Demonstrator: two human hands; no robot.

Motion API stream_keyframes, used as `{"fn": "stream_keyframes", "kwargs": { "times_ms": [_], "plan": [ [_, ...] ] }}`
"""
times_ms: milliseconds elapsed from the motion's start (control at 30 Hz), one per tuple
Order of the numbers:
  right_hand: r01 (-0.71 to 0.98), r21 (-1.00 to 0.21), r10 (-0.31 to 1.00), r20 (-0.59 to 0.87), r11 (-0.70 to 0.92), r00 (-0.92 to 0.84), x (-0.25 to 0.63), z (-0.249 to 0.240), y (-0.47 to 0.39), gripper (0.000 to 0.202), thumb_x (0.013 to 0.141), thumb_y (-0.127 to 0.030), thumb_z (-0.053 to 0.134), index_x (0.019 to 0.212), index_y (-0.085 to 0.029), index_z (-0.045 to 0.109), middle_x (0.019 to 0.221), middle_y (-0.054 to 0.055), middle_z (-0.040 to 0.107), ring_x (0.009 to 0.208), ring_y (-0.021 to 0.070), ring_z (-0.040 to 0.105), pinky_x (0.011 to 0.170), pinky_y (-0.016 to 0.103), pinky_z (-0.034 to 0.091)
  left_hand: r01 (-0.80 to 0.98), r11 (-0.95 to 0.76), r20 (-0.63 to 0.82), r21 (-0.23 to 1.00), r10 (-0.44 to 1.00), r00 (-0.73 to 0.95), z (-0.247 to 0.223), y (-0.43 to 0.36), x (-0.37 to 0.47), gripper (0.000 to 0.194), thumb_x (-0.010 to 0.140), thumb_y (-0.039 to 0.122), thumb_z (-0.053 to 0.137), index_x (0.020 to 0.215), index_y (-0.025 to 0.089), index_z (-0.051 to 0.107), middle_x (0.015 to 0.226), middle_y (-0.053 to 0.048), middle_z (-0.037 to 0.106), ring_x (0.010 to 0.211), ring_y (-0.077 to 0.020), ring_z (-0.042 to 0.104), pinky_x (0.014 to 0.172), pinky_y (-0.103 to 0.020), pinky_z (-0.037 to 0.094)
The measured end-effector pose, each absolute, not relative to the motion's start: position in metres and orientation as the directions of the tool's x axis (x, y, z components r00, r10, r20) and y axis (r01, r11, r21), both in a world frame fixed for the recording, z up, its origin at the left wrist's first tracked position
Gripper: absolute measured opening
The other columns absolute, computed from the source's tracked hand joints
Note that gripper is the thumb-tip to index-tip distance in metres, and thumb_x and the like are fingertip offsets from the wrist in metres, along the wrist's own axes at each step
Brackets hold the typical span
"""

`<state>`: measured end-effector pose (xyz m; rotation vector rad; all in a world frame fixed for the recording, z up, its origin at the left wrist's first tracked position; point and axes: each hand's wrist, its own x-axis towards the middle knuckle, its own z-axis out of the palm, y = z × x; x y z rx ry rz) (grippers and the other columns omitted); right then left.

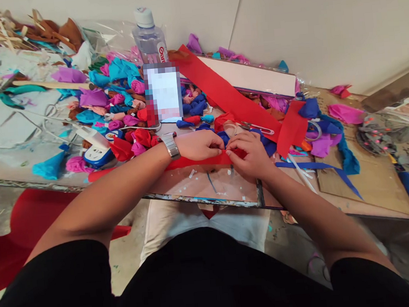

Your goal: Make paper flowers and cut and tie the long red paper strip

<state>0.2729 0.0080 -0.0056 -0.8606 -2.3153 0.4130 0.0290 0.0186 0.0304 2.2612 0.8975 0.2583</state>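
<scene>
My left hand, with a metal-banded watch on its wrist, has its thumb and fingers pinched together. Close beside it, my right hand is closed the same way, fingertips nearly meeting the left ones. Between and below them runs a thin red strip of cloth or crepe paper, held by both hands near the table's front edge. The exact grip is partly hidden by the fingers. Just behind the right hand lie thread snips. A wide red band stretches diagonally behind the hands.
Crumpled coloured pieces crowd the table around a lit, blurred phone and a water bottle. Left are teal-handled pliers and a power strip. Rightward lie a tape roll, blue ribbon and cardboard.
</scene>
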Motion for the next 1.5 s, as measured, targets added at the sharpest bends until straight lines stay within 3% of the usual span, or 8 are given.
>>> {"fn": "stream_keyframes", "kwargs": {
  "times_ms": [267,533,733,1033,1500],
  "plan": [
    [0.503,-0.472,0.688,0.447,0.724,-0.571,0.2739,-0.0043,0.0088,0.011,0.09,-0.02,0.07,0.083,-0.026,0.066,0.095,0.001,0.08,0.101,0.0278,0.072,0.099,0.051,0.043,0.526,-0.545,-0.046,0.653,0.665,0.746,0.0281,0.019,0.0285,0.022,0.082,0.017,0.051,0.086,0.016,0.073,0.076,-0.001,0.07,0.067,-0.0133,0.055,0.067,-0.026,0.036],
    [0.495,-0.457,0.672,0.449,0.739,-0.589,0.2734,-0.0054,0.0085,0.008,0.094,-0.025,0.07,0.087,-0.027,0.07,0.099,0.001,0.082,0.1,0.0264,0.073,0.101,0.052,0.04,0.542,-0.525,-0.06,0.656,0.679,0.731,0.0274,0.0175,0.0303,0.028,0.094,0.037,0.056,0.092,0.017,0.075,0.077,-0.001,0.071,0.065,-0.0123,0.054,0.066,-0.026,0.035],
    [0.489,-0.457,0.667,0.446,0.743,-0.597,0.274,-0.0031,0.0085,0.011,0.094,-0.022,0.068,0.084,-0.025,0.068,0.096,0.002,0.081,0.101,0.0262,0.073,0.1,0.051,0.039,0.545,-0.519,-0.052,0.658,0.691,0.721,0.0253,0.019,0.0296,0.029,0.094,0.037,0.058,0.089,0.016,0.076,0.071,0.0,0.069,0.06,-0.0111,0.05,0.064,-0.026,0.035],
    [0.509,-0.407,0.652,0.462,0.759,-0.602,0.2743,-0.0008,0.0063,0.009,0.098,-0.027,0.071,0.093,-0.026,0.078,0.101,0.003,0.083,0.104,0.0271,0.072,0.101,0.051,0.037,0.545,-0.501,-0.076,0.672,0.685,0.724,0.0255,0.0178,0.0308,0.032,0.094,0.04,0.058,0.089,0.015,0.077,0.069,0.0,0.067,0.059,-0.0112,0.049,0.062,-0.026,0.033],
    [0.523,-0.358,0.633,0.481,0.774,-0.606,0.2739,0.0002,0.0051,0.01,0.097,-0.025,0.073,0.096,-0.029,0.082,0.098,0.002,0.083,0.112,0.0294,0.069,0.104,0.052,0.041,0.53,-0.405,-0.161,0.745,0.661,0.733,0.0294,0.0195,0.0284,0.025,0.085,0.031,0.058,0.089,0.014,0.075,0.07,0.0,0.065,0.061,-0.012,0.05,0.061,-0.026,0.035]
  ]
}}
